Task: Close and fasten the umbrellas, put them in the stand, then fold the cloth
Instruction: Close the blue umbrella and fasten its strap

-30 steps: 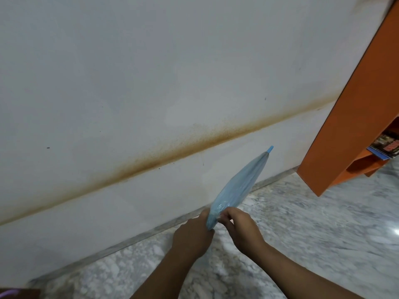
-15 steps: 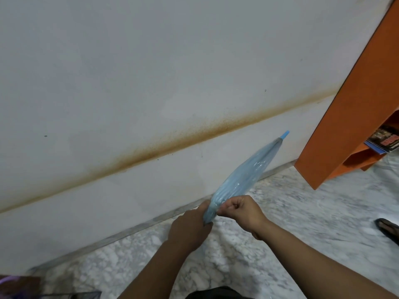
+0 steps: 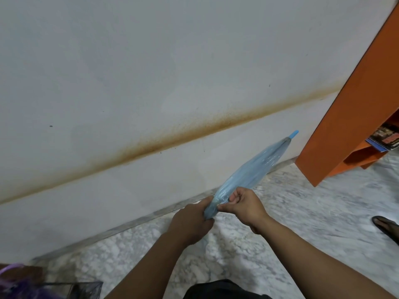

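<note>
A closed light-blue translucent umbrella (image 3: 250,169) points up and to the right, its blue tip near the wall. My left hand (image 3: 190,221) grips its lower end. My right hand (image 3: 244,201) pinches the canopy just above, fingers curled on the folds. At the bottom left corner stands a dark mesh stand (image 3: 84,289), with something purple (image 3: 13,283) beside it; I cannot tell what it is. No cloth is in view.
A white wall (image 3: 151,72) with a brown stain line runs across the view. An orange shelf unit (image 3: 354,104) with books stands at the right. The floor is grey marble (image 3: 313,223). A dark sandal (image 3: 386,227) lies at the right edge.
The umbrella's tip has risen and swung right. My right hand has shifted from a loose pinch to a tighter curl on the canopy. The view has dropped, showing the stand and a sandal.
</note>
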